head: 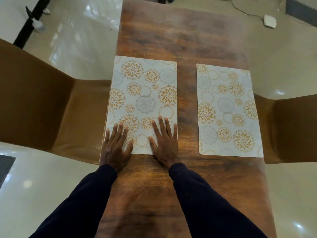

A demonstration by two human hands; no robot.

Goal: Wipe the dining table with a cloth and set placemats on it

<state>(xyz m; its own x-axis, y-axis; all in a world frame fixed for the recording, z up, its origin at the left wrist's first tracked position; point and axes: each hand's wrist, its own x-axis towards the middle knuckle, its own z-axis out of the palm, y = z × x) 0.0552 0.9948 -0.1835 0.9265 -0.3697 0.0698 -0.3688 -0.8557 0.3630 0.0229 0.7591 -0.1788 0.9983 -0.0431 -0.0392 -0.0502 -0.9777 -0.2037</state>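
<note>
Placemat (144, 100) under both flat hands (116, 145)

Left placemat (142, 93): near corners hidden (under left hand (116, 146), right hand (165, 143)).

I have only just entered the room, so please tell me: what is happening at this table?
A person in dark sleeves is setting placemats on a wooden dining table. Both hands lie flat, fingers straight, on the near end of the left placemat: the left hand at its near left corner, the right hand at its near right corner. The right placemat lies apart, untouched. A brown chair stands at each side of the table. No cloth is in view.
</note>
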